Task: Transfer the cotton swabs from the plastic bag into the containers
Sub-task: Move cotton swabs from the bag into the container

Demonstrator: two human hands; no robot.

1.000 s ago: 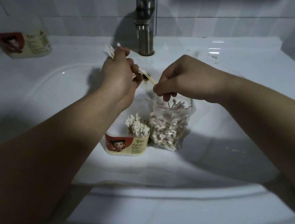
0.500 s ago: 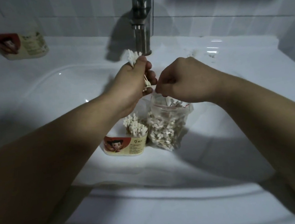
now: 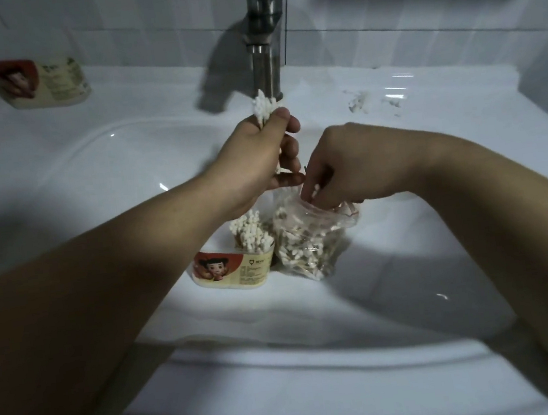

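A white glazed ceramic sink (image 3: 96, 180) fills the view, with a brushed grey metal tap (image 3: 265, 46) upright on its back ledge in front of a pale tiled wall.

Two bare forearms reach in over the front rim. The left hand (image 3: 260, 160) is raised above the basin, just in front of the tap, and its fingers are clenched round a bundle of white-tipped cotton swabs (image 3: 263, 107) whose tips stick up out of the fist. The right hand (image 3: 346, 164) sits lower and to the right. Its fingers (image 3: 319, 191) are curled down into the open mouth of a clear plastic zip bag (image 3: 308, 241); whether they have pinched any swabs cannot be told.

The bag stands in the basin, packed with loose swabs. Touching its left side is a small cream plastic container with a red cartoon label (image 3: 235, 269), where a cluster of upright swabs (image 3: 251, 232) stands tips up. A second matching labelled container (image 3: 40, 82) rests tilted on the back left ledge, well apart from the rest.
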